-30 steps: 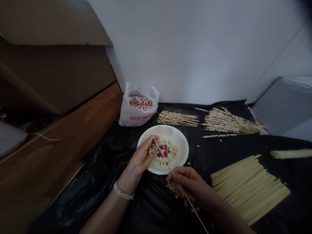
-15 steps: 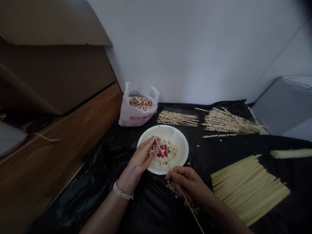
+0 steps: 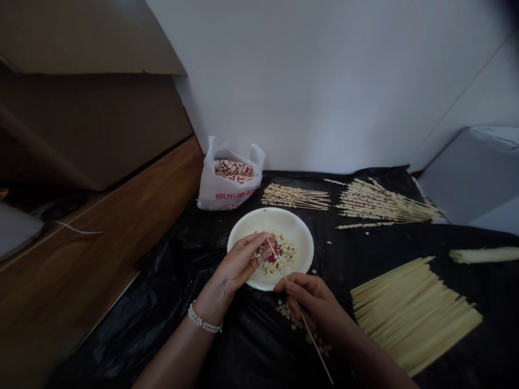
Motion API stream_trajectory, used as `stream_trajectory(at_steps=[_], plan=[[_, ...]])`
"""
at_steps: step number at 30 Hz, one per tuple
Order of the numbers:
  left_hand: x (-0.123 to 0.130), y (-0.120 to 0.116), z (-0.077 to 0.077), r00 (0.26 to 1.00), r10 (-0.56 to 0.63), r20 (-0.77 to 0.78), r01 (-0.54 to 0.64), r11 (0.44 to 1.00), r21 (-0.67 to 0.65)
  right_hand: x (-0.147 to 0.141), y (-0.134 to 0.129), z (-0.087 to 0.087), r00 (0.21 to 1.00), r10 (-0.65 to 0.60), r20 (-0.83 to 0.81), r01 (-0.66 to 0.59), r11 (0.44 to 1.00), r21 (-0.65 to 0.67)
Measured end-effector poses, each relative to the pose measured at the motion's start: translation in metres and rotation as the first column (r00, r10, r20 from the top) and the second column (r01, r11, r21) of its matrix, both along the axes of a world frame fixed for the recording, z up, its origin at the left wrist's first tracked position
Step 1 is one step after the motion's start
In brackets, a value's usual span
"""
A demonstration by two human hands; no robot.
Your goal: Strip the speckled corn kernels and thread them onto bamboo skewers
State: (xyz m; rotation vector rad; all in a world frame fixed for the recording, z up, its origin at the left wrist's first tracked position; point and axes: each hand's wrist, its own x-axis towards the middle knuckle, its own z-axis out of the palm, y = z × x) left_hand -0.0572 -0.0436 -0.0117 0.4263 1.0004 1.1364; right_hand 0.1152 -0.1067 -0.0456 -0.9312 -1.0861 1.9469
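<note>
Over a white bowl [image 3: 239, 229] with a red flower pattern, my left hand [image 3: 243, 261] is cupped, its thumb and finger pinched at the tip of a thin wooden skewer [image 3: 314, 341]. Some corn kernels appear to lie in its palm, partly hidden by the fingers. My right hand [image 3: 314, 300] is closed around the skewer further down, at the bowl's near rim. The skewer slants from the left fingertips down to the lower right. Loose pale and dark red corn kernels [image 3: 286, 254] lie in the bowl.
Behind the bowl stands a white plastic bag [image 3: 227, 197] with corn cobs. Threaded skewers lie in a small pile [image 3: 292, 195] and a larger pile [image 3: 373, 202]. Bare skewers [image 3: 413, 313] are spread at right, near a pale stripped cob [image 3: 484, 255]. Black plastic sheeting [image 3: 251, 346] lies underneath.
My left hand's fingertips have shifted slightly right and down with the skewer's tip. The skewer's lower end has moved a little up and left. My right hand has hardly moved.
</note>
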Motion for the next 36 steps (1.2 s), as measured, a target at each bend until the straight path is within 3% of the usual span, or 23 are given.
stream_trajectory(at_steps=[7, 14, 19, 23, 31, 36], plan=[[0.000, -0.003, -0.007, 0.980, -0.195, -0.048, 0.198, 0.978, 0.059, -0.001, 0.003, -0.001, 0.999, -0.036, -0.029, 0.036, 0.999, 0.001], [0.001, -0.007, -0.009, 0.950, -0.309, -0.038, 0.311, 0.949, 0.052, -0.002, 0.005, 0.000, 0.995, -0.092, -0.042, 0.092, 0.996, -0.004], [0.001, -0.006, -0.004, 0.980, -0.165, 0.109, 0.164, 0.986, 0.014, 0.004, 0.009, 0.000, 0.992, -0.098, -0.074, 0.098, 0.995, -0.004], [-0.001, -0.003, 0.000, 0.971, -0.129, 0.202, 0.135, 0.991, -0.018, 0.008, 0.010, 0.000, 0.993, -0.104, -0.059, 0.104, 0.995, -0.009], [-0.003, 0.003, -0.009, 0.983, -0.065, 0.174, 0.061, 0.998, 0.029, 0.008, 0.004, -0.005, 0.998, -0.038, -0.052, 0.038, 0.999, -0.006], [-0.001, 0.002, -0.005, 0.986, 0.043, 0.164, -0.041, 0.999, -0.017, 0.007, 0.004, -0.004, 0.999, 0.008, -0.043, -0.008, 1.000, -0.021]])
